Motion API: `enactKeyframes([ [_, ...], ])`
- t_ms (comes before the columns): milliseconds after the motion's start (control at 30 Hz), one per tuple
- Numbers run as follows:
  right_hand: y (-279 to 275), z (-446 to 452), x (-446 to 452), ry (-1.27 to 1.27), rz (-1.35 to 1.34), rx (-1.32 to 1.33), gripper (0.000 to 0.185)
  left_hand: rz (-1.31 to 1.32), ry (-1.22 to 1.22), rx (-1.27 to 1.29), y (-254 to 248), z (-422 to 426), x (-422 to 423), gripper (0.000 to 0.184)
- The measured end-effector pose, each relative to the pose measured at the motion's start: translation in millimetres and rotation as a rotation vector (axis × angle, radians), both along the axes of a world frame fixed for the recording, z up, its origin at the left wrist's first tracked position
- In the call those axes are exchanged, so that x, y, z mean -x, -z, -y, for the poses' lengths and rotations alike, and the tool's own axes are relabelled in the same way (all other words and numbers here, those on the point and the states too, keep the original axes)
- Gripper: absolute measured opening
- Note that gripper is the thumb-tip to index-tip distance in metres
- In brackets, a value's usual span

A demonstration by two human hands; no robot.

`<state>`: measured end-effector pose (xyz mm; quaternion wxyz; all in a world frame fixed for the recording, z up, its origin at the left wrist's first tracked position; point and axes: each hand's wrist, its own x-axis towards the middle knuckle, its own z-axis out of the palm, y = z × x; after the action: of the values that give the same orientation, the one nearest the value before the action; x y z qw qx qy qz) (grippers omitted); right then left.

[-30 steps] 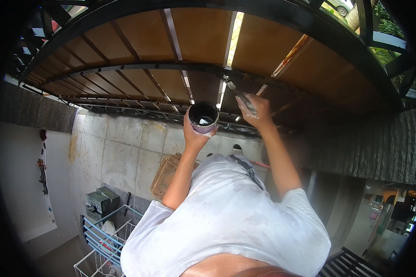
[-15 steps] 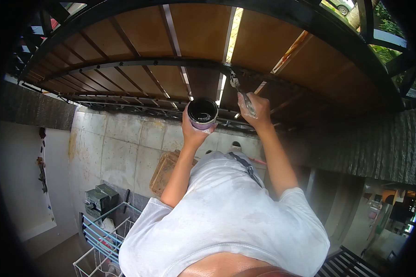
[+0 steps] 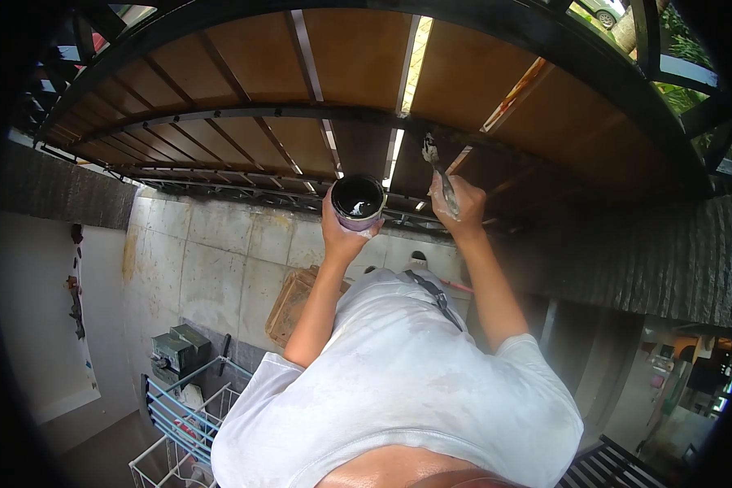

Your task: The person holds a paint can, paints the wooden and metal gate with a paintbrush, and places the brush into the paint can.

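Observation:
My left hand (image 3: 346, 236) is wrapped round a round can (image 3: 358, 221) of dark, glossy liquid, its open top facing up. In my right hand (image 3: 461, 203) is the handle of a paintbrush (image 3: 442, 175), whose bristles point up at a dark metal rail (image 3: 333, 112). The bristle tip is beside or against the rail; which one is too small to tell. Behind the rail stand brown panels (image 3: 358, 61) with narrow gaps between them. Pale smears mark the fingers of both hands.
A brown tray-like object (image 3: 291, 305) lies on the tiled floor (image 3: 211, 264) by my left forearm. Farther left are a dark green box (image 3: 179, 351) and a blue and white rack (image 3: 183, 419). Dark ridged wall (image 3: 651, 260) stands at the right.
My right hand and the brush have shifted rightward along the rail. My left hand and the can have stayed nearly in the same place.

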<state>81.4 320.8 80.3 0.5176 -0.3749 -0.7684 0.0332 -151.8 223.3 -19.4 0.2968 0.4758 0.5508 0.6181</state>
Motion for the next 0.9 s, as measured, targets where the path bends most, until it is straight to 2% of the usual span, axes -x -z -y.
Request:
enactKeyframes([
  [133,-5,14,1,0.018,-0.009,-0.035,0.025,-0.046,-0.01,-0.011,-1,0,3,0.111],
  [267,-11,9,23,-0.109,0.003,0.048,0.024,-0.022,0.01,0.004,-1,1,0,0.11],
  [400,-4,-5,2,-0.008,-0.028,-0.004,0.025,-0.016,0.031,0.011,0,0,-1,0.11],
  [533,1,12,-25,0.162,0.063,-0.015,0.027,-0.024,0.039,0.013,1,1,1,0.11],
  [700,-6,26,2,0.098,-0.005,-0.086,0.025,-0.029,0.05,0.011,1,-3,0,0.11],
  [800,14,24,1,0.213,0.061,-0.073,0.022,-0.027,0.06,0.013,3,-4,-4,0.11],
  [900,20,26,-5,0.184,0.098,0.006,0.021,-0.025,0.072,0.011,3,-8,-7,0.11],
])
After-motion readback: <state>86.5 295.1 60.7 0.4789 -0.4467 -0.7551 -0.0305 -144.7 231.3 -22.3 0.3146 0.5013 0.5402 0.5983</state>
